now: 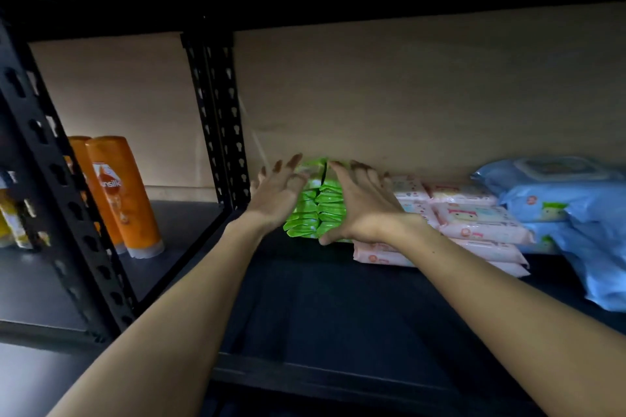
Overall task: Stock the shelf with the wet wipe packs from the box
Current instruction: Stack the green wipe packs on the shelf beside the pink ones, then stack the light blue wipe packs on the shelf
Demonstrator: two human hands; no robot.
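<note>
Partly behind both hands (364,210) — green wipe packs (320,210), dim and blurred.

Bottles (123,195) left of wipe packs (316,206)

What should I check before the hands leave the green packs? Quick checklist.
1. Green wet wipe packs on the shelf board: ok.
2. Left hand fingers straight, not gripping: ok.
3. Right hand flat against the stack's right side, not gripping: ok.
4. Stack squared and stable: cannot tell, the hands cover its sides.
5. Clear of the pink packs: cannot tell, the right hand hides the gap.
6. Free board in front for more packs: ok.
</note>
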